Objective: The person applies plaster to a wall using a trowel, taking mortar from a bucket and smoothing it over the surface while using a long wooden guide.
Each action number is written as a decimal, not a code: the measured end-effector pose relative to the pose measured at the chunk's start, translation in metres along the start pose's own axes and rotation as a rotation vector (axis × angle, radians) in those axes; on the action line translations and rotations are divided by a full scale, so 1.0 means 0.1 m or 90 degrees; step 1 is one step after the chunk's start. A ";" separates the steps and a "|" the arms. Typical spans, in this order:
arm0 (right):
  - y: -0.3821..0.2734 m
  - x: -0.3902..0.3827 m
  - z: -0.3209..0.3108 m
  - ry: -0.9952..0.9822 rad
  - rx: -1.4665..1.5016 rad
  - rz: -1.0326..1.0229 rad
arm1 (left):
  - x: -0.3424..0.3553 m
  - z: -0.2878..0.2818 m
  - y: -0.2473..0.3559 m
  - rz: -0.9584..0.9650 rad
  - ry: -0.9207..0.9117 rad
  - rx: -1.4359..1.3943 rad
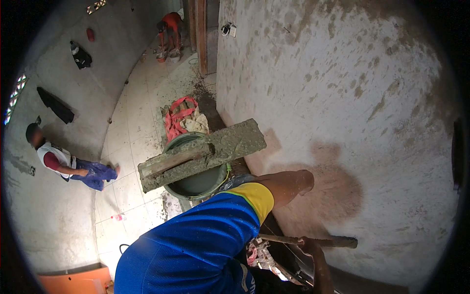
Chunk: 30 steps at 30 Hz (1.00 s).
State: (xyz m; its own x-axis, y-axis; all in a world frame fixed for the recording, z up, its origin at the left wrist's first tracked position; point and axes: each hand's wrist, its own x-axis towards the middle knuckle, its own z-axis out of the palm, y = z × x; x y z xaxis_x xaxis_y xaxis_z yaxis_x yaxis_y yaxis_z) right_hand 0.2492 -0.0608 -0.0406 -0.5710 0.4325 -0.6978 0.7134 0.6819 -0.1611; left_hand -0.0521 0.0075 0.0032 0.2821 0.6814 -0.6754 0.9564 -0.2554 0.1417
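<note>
My left arm, in a blue sleeve with a yellow cuff, reaches across toward the wall point(391, 147) on the right. At its end, my left hand point(305, 182) is close to or against the wall; its fingers do not show clearly. Lower down, my right hand point(309, 246) is closed around a long wooden plastering float point(338, 241), seen edge-on near the wall. Another float point(240, 140), a long board with a wooden handle and coated in wet grey mortar, lies across a round tub point(198, 183) of greyish water.
Behind the tub lies a red and cream cloth bundle point(181, 122). One person point(61, 159) stands by the left wall; another in orange point(172, 27) bends over small buckets by the doorway. Mortar crumbs dirty the tiled floor point(132, 142). A bottle point(118, 217) lies there. An orange panel point(73, 281) is at lower left.
</note>
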 end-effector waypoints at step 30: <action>-0.02 -0.01 0.00 0.023 -0.021 0.041 | 0.13 -0.04 0.14 0.010 0.004 0.039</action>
State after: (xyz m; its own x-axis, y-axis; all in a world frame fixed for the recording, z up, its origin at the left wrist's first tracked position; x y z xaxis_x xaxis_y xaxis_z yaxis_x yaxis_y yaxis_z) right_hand 0.2482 -0.0629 -0.0395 -0.5393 0.4967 -0.6800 0.7358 0.6707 -0.0936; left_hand -0.0343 0.0154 -0.0003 0.2977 0.6813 -0.6687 0.9453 -0.3080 0.1071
